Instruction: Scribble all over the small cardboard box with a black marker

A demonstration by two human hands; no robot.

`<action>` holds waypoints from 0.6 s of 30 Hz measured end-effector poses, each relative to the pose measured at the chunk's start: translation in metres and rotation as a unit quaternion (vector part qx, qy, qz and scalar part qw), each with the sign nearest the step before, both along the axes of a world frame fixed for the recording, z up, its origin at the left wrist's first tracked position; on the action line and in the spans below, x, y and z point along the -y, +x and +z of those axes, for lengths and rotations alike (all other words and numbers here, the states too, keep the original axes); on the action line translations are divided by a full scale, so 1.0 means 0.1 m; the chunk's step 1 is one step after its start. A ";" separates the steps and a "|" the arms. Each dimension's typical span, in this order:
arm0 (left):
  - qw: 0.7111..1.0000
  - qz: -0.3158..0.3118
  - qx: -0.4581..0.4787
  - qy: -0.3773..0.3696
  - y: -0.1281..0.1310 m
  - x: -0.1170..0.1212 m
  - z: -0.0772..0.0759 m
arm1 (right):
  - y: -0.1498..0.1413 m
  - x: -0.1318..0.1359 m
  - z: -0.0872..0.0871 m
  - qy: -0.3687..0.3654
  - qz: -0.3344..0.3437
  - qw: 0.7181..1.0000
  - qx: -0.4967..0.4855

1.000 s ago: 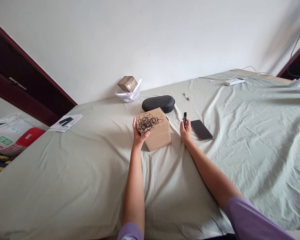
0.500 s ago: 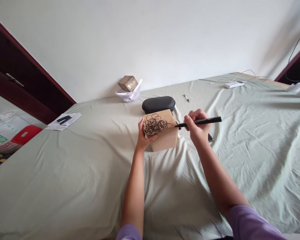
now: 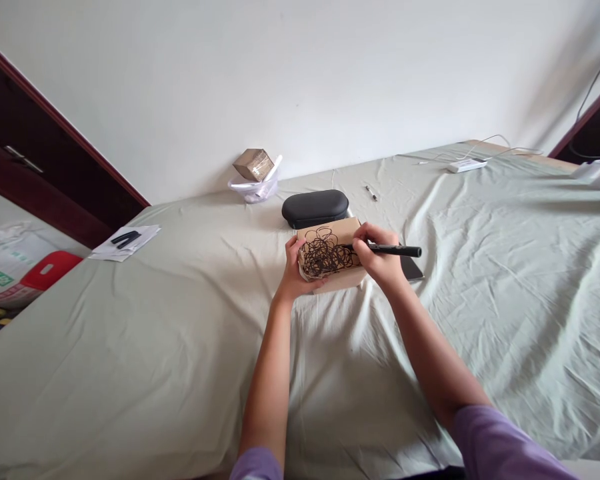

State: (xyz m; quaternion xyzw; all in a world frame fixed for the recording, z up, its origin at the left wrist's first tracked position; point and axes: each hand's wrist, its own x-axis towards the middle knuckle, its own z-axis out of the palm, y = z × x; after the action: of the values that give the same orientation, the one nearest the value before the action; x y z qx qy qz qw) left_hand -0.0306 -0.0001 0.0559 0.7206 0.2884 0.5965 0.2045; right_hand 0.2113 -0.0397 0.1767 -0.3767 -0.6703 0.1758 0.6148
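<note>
A brown cardboard box point(image 3: 341, 283) is held by its left end in my left hand point(image 3: 295, 272), thumb along the front and fingers behind. Its upper face carries a dense tangle of black looping scribbles. My right hand point(image 3: 380, 255) grips a black marker pen point(image 3: 397, 250), its tip pointing left at the scribbled face; the fingers partly hide the tip's end. Just behind the box lies a black zipped hard case point(image 3: 315, 207). A flat dark object point(image 3: 412, 269) rests beside my right wrist, partly covered by it.
A small taped box point(image 3: 253, 164) sits on a clear plastic tub point(image 3: 256, 189) by the wall. A small pen point(image 3: 371, 193) lies beyond the case. White papers with a black stapler-like item point(image 3: 126, 239) are at left. A white power strip point(image 3: 467, 165) with cables lies at right.
The box has shifted slightly right and tipped, showing more of its scribbled face. My right hand has moved left with the marker over that face, and more loops are visible.
</note>
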 end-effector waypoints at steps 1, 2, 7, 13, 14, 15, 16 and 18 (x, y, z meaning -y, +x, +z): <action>1.000 -0.001 -0.002 0.000 0.01 0.00 0.00 | 0.00 0.00 0.00 0.004 -0.004 1.000 0.024; 1.000 -0.001 -0.004 -0.001 0.02 0.00 0.01 | 0.00 -0.01 -0.01 0.009 -0.011 0.999 0.046; 1.000 -0.002 0.003 -0.002 0.03 0.00 0.02 | 0.10 0.01 0.03 0.003 -0.047 0.998 0.048; 1.000 -0.014 -0.016 -0.007 0.10 0.03 0.04 | 0.10 0.05 0.11 0.005 0.064 0.988 0.143; 1.000 -0.014 -0.019 -0.007 0.10 0.04 0.04 | 0.07 0.04 0.10 0.016 0.027 0.992 0.126; 1.000 -0.012 -0.020 -0.009 0.11 0.04 0.04 | 0.06 0.04 0.09 0.024 -0.009 0.995 0.101; 1.000 -0.012 -0.017 -0.012 0.11 0.03 0.03 | 0.05 0.03 0.07 0.028 -0.037 0.997 0.069; 1.000 -0.011 -0.003 -0.023 0.09 0.00 0.02 | 0.08 0.01 0.04 0.030 -0.071 0.997 -0.012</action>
State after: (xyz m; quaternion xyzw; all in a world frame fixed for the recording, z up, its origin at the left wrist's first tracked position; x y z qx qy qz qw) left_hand -0.0213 -0.0005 0.0574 0.7205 0.2950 0.5852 0.2268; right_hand 0.2195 -0.0403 0.1811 -0.4026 -0.6393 0.1167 0.6447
